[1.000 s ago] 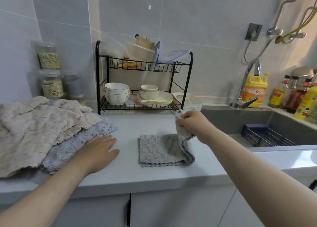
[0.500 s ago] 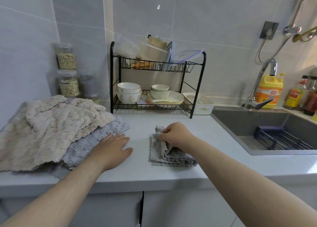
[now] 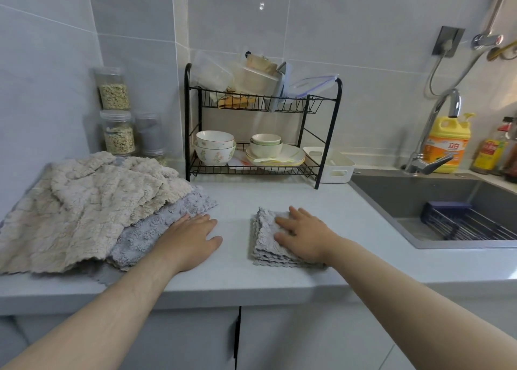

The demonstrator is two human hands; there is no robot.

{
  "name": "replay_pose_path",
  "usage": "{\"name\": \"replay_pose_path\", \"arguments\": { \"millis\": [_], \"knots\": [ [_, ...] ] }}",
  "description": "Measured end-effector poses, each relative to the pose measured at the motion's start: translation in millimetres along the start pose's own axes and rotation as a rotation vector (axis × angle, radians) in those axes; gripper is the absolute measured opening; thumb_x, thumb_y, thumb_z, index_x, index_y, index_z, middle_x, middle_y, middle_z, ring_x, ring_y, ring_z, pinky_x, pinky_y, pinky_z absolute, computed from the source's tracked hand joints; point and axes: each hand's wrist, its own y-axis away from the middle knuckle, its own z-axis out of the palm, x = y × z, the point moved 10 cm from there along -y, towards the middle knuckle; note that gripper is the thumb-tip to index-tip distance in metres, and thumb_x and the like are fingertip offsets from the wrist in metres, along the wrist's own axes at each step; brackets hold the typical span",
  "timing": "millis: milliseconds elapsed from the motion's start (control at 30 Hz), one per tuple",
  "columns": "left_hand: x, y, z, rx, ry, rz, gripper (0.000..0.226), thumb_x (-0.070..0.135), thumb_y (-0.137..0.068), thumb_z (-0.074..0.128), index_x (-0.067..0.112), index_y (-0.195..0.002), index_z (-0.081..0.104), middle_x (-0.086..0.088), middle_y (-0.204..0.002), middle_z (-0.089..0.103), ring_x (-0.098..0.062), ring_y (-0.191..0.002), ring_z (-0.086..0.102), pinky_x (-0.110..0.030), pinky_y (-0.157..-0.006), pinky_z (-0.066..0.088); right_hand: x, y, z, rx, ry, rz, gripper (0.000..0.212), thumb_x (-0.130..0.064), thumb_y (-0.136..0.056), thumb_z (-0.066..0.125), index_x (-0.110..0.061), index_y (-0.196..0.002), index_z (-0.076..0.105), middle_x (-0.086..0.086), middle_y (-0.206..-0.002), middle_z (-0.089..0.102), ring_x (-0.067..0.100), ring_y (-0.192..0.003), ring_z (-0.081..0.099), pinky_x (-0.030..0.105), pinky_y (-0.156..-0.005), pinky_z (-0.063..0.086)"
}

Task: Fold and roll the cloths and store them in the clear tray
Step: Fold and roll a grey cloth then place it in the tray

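Right hand (image 3: 303,236) is laid flat, palm down, on the folded cloth (image 3: 264,243). Fingers are spread and nearly straight; nothing is gripped, the cloth is only pressed. The folded cloth is grey, seen as a small stack of layers with scalloped edges roughly lined up at left and front. It is lying on the counter (image 3: 237,274), near the front edge, between the pile (image 3: 92,201) and the sink (image 3: 414,199).

Left hand (image 3: 190,239) is laid flat on the counter, fingers straight and close together, thumb out to the right. Nothing is held. Its fingertips and outer edge are touching the bottom cloth (image 3: 145,231), a grey one sticking out from under the pile. The pile is made up of loose, crumpled beige cloths and is spread over the left end of the counter. The two hands are kept apart, with bare counter between them.

Behind, a black wire rack (image 3: 333,134) is set against the wall. Bowls (image 3: 215,148) and plates (image 3: 291,157) are stacked on the lower shelf; clear boxes (image 3: 212,73) and lids are piled on the upper one. Which of these is the tray cannot be told. A white bin (image 3: 335,169) is placed just right of the rack. Jars (image 3: 116,117) are stacked in the corner behind the pile. A tap (image 3: 436,143) and a yellow bottle (image 3: 449,143) are seen behind the sink, and a dark grid (image 3: 464,224) is lying inside it.
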Motion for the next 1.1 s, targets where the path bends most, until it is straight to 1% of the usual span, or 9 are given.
{"name": "replay_pose_path", "arguments": {
  "millis": [133,300,500,633,700,833,967,1033,1100],
  "knots": [
    [0,-1,4,-0.026,-0.020,0.003,0.062,0.051,-0.100,0.028,0.023,-0.154,0.020,0.002,-0.163,0.011,-0.009,-0.149,0.007,-0.030,-0.121,-0.002,5,1,17,-0.041,-0.021,-0.019,0.060,-0.059,-0.098,0.026,-0.038,-0.153,0.016,0.003,-0.164,-0.001,0.022,-0.150,-0.004,0.043,-0.121,0.002],
    [19,-6,-21,0.054,0.143,-0.018,0.056,0.048,-0.099,0.037,0.024,-0.150,0.032,0.006,-0.159,0.025,-0.016,-0.145,0.025,-0.035,-0.115,0.019,11,4,11,0.061,-0.296,-0.045,0.062,-0.054,-0.094,0.048,-0.037,-0.150,0.029,0.002,-0.163,0.008,0.020,-0.150,0.001,0.041,-0.122,0.005],
    [120,-30,-6,-0.094,0.256,0.315,0.076,0.055,-0.093,0.050,0.025,-0.155,0.015,0.007,-0.163,0.009,-0.006,-0.148,0.007,-0.028,-0.120,0.008,23,14,1,0.156,-0.694,0.027,0.069,-0.042,-0.077,0.057,-0.026,-0.143,0.045,0.005,-0.159,0.024,0.017,-0.148,0.015,0.034,-0.116,0.017],
    [104,-35,21,-0.138,0.039,0.298,0.091,0.077,-0.085,0.035,0.028,-0.156,0.003,0.010,-0.163,0.001,-0.010,-0.149,0.001,-0.034,-0.121,0.007,74,38,-14,0.515,-0.694,0.400,0.037,-0.033,-0.079,0.042,-0.012,-0.095,0.067,0.008,-0.104,0.062,0.032,-0.109,0.052,0.035,-0.089,0.039],
    [100,-36,25,-0.112,-0.005,0.244,0.093,0.079,-0.085,0.026,0.026,-0.156,-0.001,0.007,-0.163,-0.002,-0.014,-0.150,-0.001,-0.039,-0.122,0.007,78,38,-13,0.467,-0.532,0.478,0.032,-0.040,-0.071,0.032,-0.016,-0.056,0.046,0.006,-0.067,0.048,0.034,-0.082,0.047,0.039,-0.074,0.037],
    [102,-35,19,-0.028,-0.021,0.144,0.093,0.082,-0.082,0.022,0.020,-0.152,0.023,-0.002,-0.157,0.027,-0.026,-0.145,0.023,-0.044,-0.116,0.022,74,25,-4,0.391,-0.522,0.391,0.029,-0.040,-0.074,0.042,-0.016,-0.062,0.053,0.001,-0.069,0.057,0.029,-0.079,0.049,0.036,-0.070,0.040],
    [94,-53,-26,0.189,0.440,0.100,0.061,0.056,-0.090,0.054,0.018,-0.137,0.047,0.001,-0.137,0.047,-0.022,-0.124,0.047,-0.042,-0.106,0.039,64,20,-8,0.459,-0.902,0.162,0.010,-0.008,-0.073,0.053,-0.015,-0.077,0.060,-0.004,-0.066,0.059,0.014,-0.064,0.053,0.029,-0.062,0.043],
    [96,-72,-11,-0.072,0.852,0.056,0.049,0.021,-0.087,0.071,0.011,-0.132,0.054,-0.008,-0.135,0.055,-0.026,-0.119,0.055,-0.046,-0.107,0.041,63,22,-13,0.505,-0.997,0.095,0.024,0.002,-0.073,0.051,-0.015,-0.079,0.066,-0.006,-0.069,0.064,0.009,-0.065,0.055,0.026,-0.063,0.046],
    [102,-75,3,-0.270,1.023,0.028,0.019,0.002,-0.084,0.069,0.007,-0.103,0.069,-0.015,-0.102,0.071,-0.029,-0.093,0.067,-0.044,-0.092,0.053,70,25,-15,0.550,-1.137,0.112,0.027,0.004,-0.078,0.055,-0.017,-0.085,0.071,-0.005,-0.076,0.069,0.008,-0.071,0.060,0.027,-0.066,0.049]
  ]
}}
